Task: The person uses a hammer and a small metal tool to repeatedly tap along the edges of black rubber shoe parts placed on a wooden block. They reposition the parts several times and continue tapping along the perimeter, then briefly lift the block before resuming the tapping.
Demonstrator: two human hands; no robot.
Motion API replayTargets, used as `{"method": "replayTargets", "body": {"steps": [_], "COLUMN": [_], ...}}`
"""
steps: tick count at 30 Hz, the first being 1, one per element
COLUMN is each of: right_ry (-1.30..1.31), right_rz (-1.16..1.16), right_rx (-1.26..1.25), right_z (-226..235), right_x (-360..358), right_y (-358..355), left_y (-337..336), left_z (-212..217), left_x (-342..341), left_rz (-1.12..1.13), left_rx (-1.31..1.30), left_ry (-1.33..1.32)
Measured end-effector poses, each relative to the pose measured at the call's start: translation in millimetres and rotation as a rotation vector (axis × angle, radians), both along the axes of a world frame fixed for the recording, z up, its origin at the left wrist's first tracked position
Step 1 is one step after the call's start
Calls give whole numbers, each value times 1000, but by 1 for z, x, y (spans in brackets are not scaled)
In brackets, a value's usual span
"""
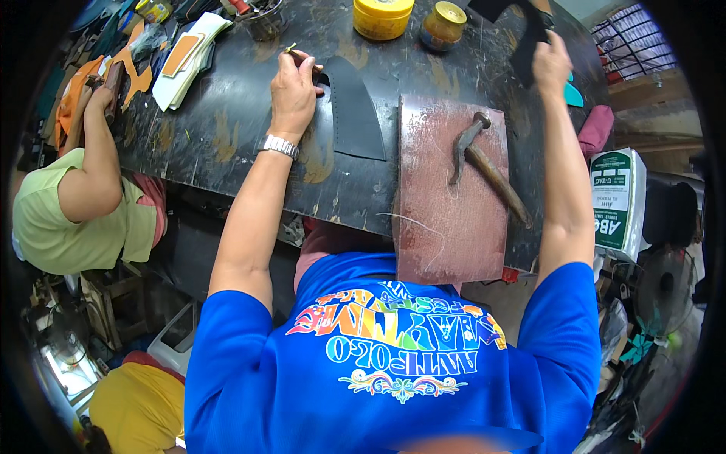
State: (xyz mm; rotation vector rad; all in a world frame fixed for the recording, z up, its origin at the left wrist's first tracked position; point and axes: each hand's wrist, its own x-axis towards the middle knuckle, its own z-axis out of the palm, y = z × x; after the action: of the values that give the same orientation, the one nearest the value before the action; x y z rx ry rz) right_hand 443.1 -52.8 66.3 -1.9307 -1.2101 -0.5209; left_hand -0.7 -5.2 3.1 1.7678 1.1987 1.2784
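I sit at a dark, scuffed surface (219, 129) streaked with worn yellowish patches, its front edge running across in front of me. To my left another person in a pale green shirt (68, 219) leans at the same surface. Below them I see a low wooden stool (113, 299) and a small fan (64, 333) near the floor, where bright light falls on a pale patch. To my right a second fan (665, 291) stands beside a white and green sack (616, 200). Farther off on that side there is a wire rack (631, 38) and a wooden plank (654, 87).
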Motion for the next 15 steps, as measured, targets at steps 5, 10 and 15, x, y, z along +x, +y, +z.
{"method": "replayTargets", "body": {"steps": [5,10,15], "right_ry": [809,793,165], "right_rz": [540,595,540], "right_rx": [268,-348,-574], "right_z": [64,45,49], "right_x": [-32,-119,-142], "right_y": [-118,-205,-187], "left_y": [5,12,0], "left_z": [-2,-11,0], "left_x": [-2,-4,-1], "left_rz": [22,-90,-177], "left_rx": [-34,-8,28], "left_ry": [-67,-248,-337]}}
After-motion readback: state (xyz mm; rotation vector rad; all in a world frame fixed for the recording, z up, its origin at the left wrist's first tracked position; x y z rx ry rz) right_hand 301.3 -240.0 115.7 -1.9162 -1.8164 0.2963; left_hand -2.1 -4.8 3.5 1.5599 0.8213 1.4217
